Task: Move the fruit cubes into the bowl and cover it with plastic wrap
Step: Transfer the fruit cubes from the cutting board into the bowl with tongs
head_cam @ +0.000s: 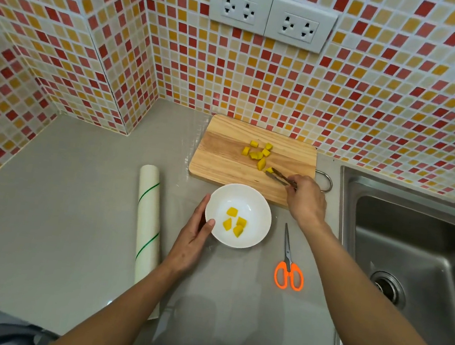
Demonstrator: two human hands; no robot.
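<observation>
Several yellow fruit cubes (258, 152) lie on the wooden cutting board (222, 157). A white bowl (257, 201) stands in front of the board with several cubes (234, 222) inside. My left hand (194, 237) holds the bowl's left rim, thumb on the edge. My right hand (304, 200) grips small metal tongs (281, 176), whose tips close around a cube (269, 169) at the board's near side. The plastic wrap roll (147, 220) lies left of the bowl.
Orange-handled scissors (289, 263) lie on the grey counter right of the bowl. A steel sink (417, 253) takes up the right side. Tiled walls with two sockets (271, 15) enclose the back and left corner.
</observation>
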